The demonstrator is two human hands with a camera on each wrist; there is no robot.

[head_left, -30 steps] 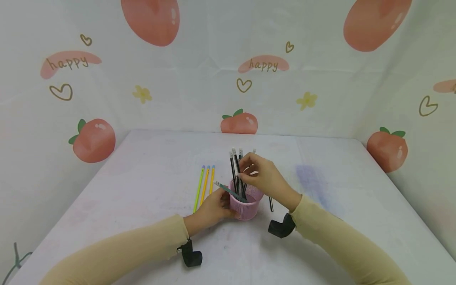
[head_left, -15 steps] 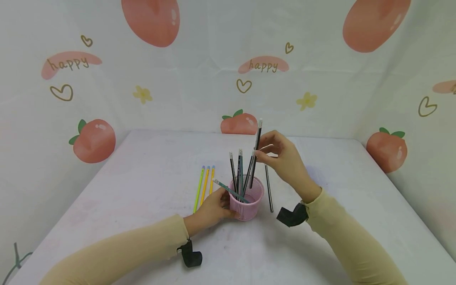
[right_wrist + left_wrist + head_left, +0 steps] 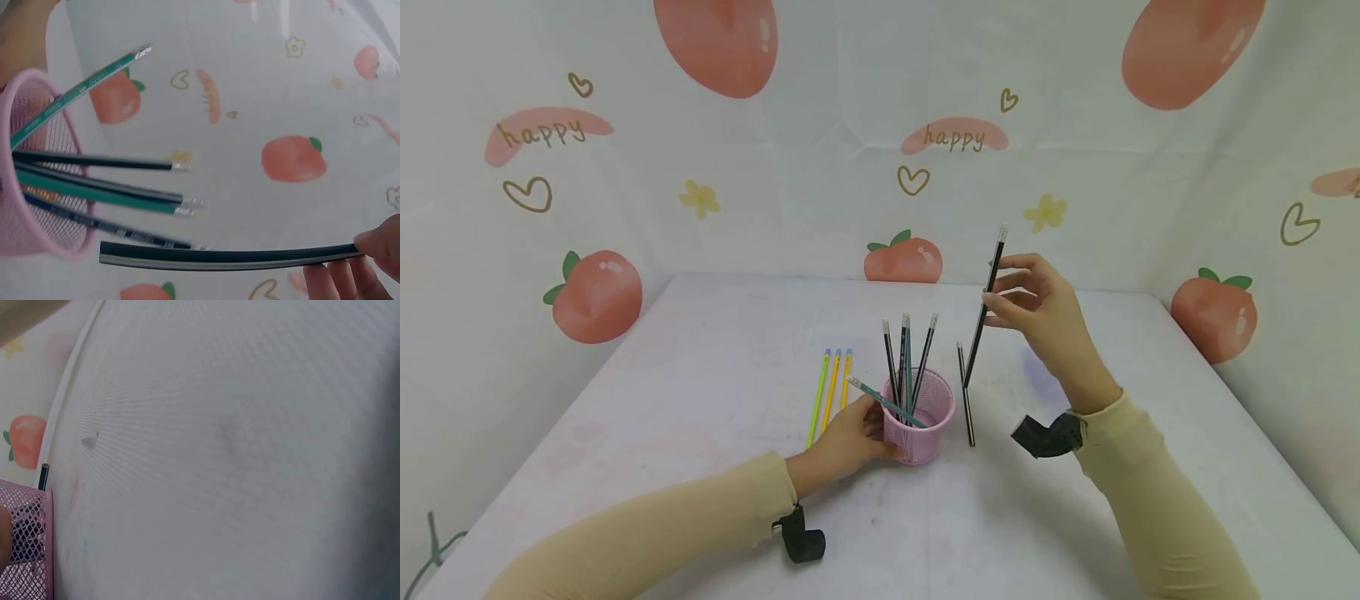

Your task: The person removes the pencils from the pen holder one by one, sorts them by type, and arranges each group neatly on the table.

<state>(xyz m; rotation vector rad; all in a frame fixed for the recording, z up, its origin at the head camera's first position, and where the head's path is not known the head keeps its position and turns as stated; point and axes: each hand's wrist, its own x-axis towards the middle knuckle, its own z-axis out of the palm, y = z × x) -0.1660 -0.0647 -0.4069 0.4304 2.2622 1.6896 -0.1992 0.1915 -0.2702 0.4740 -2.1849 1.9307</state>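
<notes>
A pink mesh pencil cup [image 3: 917, 442] stands upright on the table, holding several dark and green pencils with white erasers up. My left hand [image 3: 842, 442] grips the cup's left side, fingers behind it and thumb at the front. One green pencil [image 3: 880, 398] leans out over that hand. To the right of the cup and above the table, my right hand [image 3: 1033, 304] pinches a black striped pencil [image 3: 981, 325] near its upper half, eraser end up. In the right wrist view the held pencil [image 3: 231, 257] lies between thumb and fingers, its lower end toward the cup [image 3: 37, 225].
Another black striped pencil [image 3: 969, 417] lies on the table just right of the cup. Left of the cup lie a green pencil [image 3: 817, 400] and two yellow pencils [image 3: 832, 392]. A printed cloth wall stands behind the table.
My right hand has lifted the black striped pencil out of the cup and carried it up and to the right. My left hand keeps its place on the cup.
</notes>
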